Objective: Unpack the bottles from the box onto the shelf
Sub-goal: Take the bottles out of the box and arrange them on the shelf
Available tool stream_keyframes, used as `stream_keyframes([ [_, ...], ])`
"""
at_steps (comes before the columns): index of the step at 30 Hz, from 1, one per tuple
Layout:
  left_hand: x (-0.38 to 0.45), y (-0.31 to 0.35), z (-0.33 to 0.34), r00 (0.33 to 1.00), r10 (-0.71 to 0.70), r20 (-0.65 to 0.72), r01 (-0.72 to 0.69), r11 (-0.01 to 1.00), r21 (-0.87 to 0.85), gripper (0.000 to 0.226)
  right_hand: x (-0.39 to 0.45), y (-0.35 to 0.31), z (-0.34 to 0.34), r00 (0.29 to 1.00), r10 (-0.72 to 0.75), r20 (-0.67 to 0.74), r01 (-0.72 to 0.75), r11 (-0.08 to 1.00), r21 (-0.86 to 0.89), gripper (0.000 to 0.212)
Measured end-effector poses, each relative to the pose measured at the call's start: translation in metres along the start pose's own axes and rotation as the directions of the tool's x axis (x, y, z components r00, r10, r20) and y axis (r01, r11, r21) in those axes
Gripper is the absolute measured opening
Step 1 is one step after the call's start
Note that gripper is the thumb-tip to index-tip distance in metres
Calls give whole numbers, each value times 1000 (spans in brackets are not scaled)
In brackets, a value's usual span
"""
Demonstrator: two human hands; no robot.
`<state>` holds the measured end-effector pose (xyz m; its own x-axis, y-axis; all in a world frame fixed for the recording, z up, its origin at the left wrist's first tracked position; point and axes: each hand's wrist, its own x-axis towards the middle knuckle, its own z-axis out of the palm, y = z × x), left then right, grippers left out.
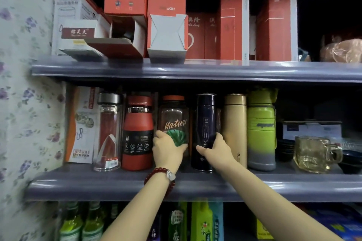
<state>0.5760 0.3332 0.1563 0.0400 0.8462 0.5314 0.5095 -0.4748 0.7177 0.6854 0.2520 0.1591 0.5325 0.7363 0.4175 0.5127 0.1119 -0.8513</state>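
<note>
On the middle grey shelf (137,184) stands a row of bottles. My left hand (167,151) grips the lower part of a clear bottle with an orange cap and "Nature" lettering (173,117). My right hand (215,151) holds the base of a dark navy flask (206,115) beside it. Both bottles stand upright on the shelf. Left of them are a red vacuum bottle (138,133) and a clear glass bottle with a silver lid (108,131). An open red box (121,35) lies on its side on the upper shelf (195,69).
A gold flask (235,123) and a green sports bottle (261,129) stand right of the navy flask, then a glass mug (315,153) and dark dishes. Red and white boxes crowd the upper shelf. Green bottles fill the bottom shelf. A flowered wall (25,103) borders the left.
</note>
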Motion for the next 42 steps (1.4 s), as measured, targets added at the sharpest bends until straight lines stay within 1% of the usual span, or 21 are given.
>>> stream_keyframes([
  [3, 6, -11, -12, 990, 64, 124, -53, 995, -90, 74, 1, 4, -3, 999, -19, 26, 19, 1000, 16, 52],
  [6, 9, -21, -26, 960, 117, 253, -67, 978, -199, 66, 2, 7, -6, 999, -28, 33, 28, 999, 28, 53],
  [8, 7, -26, -29, 947, 133, 293, -73, 976, -207, 74, 1, 9, -5, 999, -33, 22, 33, 999, 21, 65],
  [10, 5, -26, -26, 950, 132, 284, -82, 980, -181, 81, 0, 9, -3, 999, -47, 3, 48, 999, -20, 77],
  [11, 5, -24, -24, 955, 125, 268, -79, 981, -177, 82, 0, 8, -2, 999, -53, -6, 53, 997, -51, 77],
  [13, 6, -21, -21, 962, 109, 250, -65, 981, -181, 84, 1, 6, 1, 999, -46, -20, 44, 995, -93, 66],
  [16, 6, -22, -20, 966, 121, 227, -85, 983, -162, 81, 3, 4, 3, 999, -22, -31, 19, 994, -108, 59],
  [19, 7, -24, -23, 957, 136, 256, -96, 982, -161, 82, 4, 5, 3, 999, -27, -23, 23, 991, -129, 56],
  [22, 8, -25, -26, 946, 149, 289, -102, 979, -174, 82, 4, 8, 1, 999, -34, -10, 33, 991, -126, 56],
  [25, 6, -26, -26, 948, 152, 280, -98, 976, -196, 84, 4, 7, -2, 1000, -26, 6, 26, 994, -105, 59],
  [28, 6, -27, -25, 949, 149, 278, -94, 976, -198, 87, 0, 7, -2, 999, -35, -13, 34, 995, -97, 62],
  [32, 7, -28, -26, 947, 152, 284, -91, 972, -217, 87, -2, 7, 2, 996, -63, -61, 52, 983, -176, 59],
  [35, 6, -28, -26, 943, 158, 294, -95, 971, -219, 85, -2, 4, 0, 995, -67, -75, 46, 967, -251, 62],
  [37, 7, -28, -26, 943, 153, 297, -88, 972, -219, 87, -2, 4, -3, 995, -70, -74, 50, 969, -243, 63],
  [42, 8, -30, -27, 947, 140, 289, -81, 975, -206, 85, -5, 4, -6, 998, -56, -26, 52, 989, -142, 63],
])
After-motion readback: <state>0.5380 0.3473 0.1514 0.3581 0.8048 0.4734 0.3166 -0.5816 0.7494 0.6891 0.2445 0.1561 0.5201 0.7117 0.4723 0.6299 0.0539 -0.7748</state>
